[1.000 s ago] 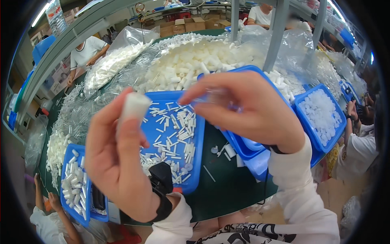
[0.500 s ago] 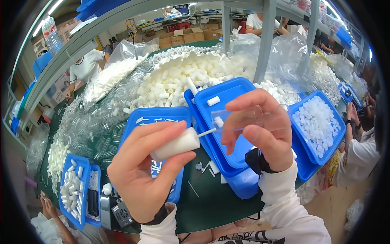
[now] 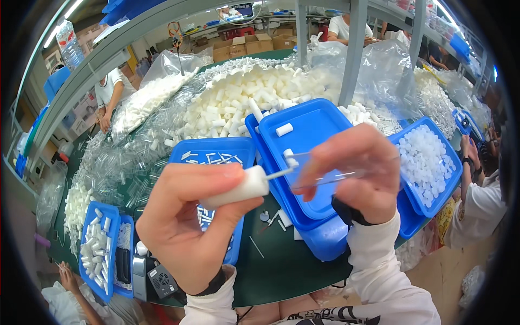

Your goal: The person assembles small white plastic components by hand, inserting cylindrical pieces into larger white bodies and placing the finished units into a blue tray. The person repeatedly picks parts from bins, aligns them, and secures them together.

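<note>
Left hand: left of centre, closed in a firm pinch, fingers over and thumb under a white plug.
Plug: mid-frame in that pinch, tilted, right end higher.
Rod: thin, white, sticks out of the plug's right end toward the tube.
Right hand: right of centre, half curled, thumb and fingers around a clear tube.
Tube: roughly level, open end toward the rod. I can't tell if the rod tip is inside or just in front.
Plug feel: my guess is very light, slightly soft, matte, not slippery. I'd hold it mid-body, light squeeze.
Rod feel: probably stiff but easily bent; I'd keep fingers off it.
Tube feel: looks light, thin-walled, slick, maybe crackable. I'd wrap the barrel, clear of the mouth.
Blue tray: behind the right hand, a few white pieces inside.
Rod tray: centre-left, partly behind the left hand, short white rods.
Disc tray: right side, full of pale discs.
Plug pile: upper middle.
</note>
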`<move>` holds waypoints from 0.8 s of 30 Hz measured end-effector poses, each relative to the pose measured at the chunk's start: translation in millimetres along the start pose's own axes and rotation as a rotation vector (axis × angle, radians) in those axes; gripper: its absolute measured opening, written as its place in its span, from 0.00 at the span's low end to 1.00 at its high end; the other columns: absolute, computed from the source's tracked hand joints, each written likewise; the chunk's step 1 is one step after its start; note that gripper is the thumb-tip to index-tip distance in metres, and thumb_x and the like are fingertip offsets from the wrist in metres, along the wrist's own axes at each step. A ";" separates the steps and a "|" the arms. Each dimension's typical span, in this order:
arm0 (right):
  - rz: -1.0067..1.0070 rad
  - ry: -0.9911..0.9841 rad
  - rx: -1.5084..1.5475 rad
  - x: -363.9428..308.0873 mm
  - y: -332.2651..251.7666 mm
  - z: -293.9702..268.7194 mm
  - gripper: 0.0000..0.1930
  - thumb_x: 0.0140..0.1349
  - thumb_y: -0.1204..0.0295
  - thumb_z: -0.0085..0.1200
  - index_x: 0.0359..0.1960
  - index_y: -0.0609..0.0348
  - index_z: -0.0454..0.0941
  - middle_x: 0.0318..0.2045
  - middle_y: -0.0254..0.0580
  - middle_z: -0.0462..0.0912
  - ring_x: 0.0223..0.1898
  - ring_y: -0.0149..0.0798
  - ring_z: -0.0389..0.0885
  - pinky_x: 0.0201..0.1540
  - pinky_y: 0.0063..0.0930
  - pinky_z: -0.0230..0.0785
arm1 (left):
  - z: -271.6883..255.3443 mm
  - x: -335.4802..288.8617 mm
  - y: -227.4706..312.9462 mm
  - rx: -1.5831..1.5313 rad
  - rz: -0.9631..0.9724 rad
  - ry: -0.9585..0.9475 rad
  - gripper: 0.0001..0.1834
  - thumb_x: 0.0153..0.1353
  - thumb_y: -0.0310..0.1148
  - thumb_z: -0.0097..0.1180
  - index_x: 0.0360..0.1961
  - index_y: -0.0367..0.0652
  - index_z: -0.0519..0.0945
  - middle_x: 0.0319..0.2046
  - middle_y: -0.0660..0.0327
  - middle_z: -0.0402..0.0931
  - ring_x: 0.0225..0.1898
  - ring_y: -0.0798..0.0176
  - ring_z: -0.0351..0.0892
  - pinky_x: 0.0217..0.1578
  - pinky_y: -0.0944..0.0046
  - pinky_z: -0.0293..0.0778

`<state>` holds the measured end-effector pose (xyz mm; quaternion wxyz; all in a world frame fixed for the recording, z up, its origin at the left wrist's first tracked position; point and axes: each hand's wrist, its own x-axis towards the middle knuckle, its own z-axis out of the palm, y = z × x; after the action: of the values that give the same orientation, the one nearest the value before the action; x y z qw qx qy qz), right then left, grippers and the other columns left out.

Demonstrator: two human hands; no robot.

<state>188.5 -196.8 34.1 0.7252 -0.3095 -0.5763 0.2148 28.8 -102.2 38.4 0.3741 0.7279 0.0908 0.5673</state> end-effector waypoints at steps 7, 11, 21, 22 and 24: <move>-0.032 -0.299 -0.113 3.7 5.3 -13.9 0.14 0.53 0.81 0.53 0.43 0.66 0.74 0.38 0.42 0.79 0.35 0.33 0.79 0.38 0.23 0.70 | -0.1 0.4 -6.0 0.085 0.090 -0.057 0.14 0.37 0.10 0.60 0.28 0.33 0.76 0.31 0.53 0.73 0.34 0.62 0.76 0.31 0.69 0.77; 0.033 -0.228 -0.151 3.3 3.4 -11.2 0.13 0.54 0.81 0.52 0.43 0.66 0.74 0.38 0.43 0.79 0.38 0.32 0.78 0.38 0.23 0.70 | 0.0 2.9 -7.1 0.062 0.037 -0.036 0.13 0.37 0.12 0.61 0.27 0.34 0.77 0.30 0.54 0.74 0.33 0.62 0.76 0.31 0.69 0.76; -0.014 -0.302 -0.054 7.0 12.2 -14.8 0.13 0.53 0.84 0.51 0.42 0.69 0.75 0.40 0.47 0.79 0.43 0.37 0.77 0.45 0.28 0.69 | 1.3 1.1 -1.7 0.041 -0.010 -0.014 0.15 0.36 0.09 0.60 0.28 0.34 0.77 0.30 0.56 0.73 0.33 0.65 0.75 0.32 0.70 0.72; 0.000 -0.288 -0.063 6.9 12.2 -14.3 0.13 0.52 0.84 0.51 0.42 0.69 0.75 0.40 0.47 0.79 0.43 0.37 0.77 0.45 0.28 0.69 | 0.8 1.6 -1.7 0.041 -0.024 -0.017 0.15 0.36 0.09 0.60 0.28 0.34 0.77 0.30 0.56 0.73 0.33 0.65 0.75 0.33 0.71 0.72; 0.026 -0.258 -0.081 6.6 11.9 -12.7 0.13 0.52 0.85 0.51 0.41 0.69 0.75 0.40 0.47 0.79 0.43 0.37 0.77 0.46 0.28 0.68 | -0.4 2.1 -2.5 0.053 -0.030 -0.042 0.15 0.36 0.09 0.60 0.28 0.34 0.77 0.30 0.56 0.74 0.33 0.65 0.75 0.33 0.71 0.71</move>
<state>202.9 -186.4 28.6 0.6290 -0.3159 -0.6690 0.2389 29.9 -99.0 38.4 0.3652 0.7479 0.1088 0.5436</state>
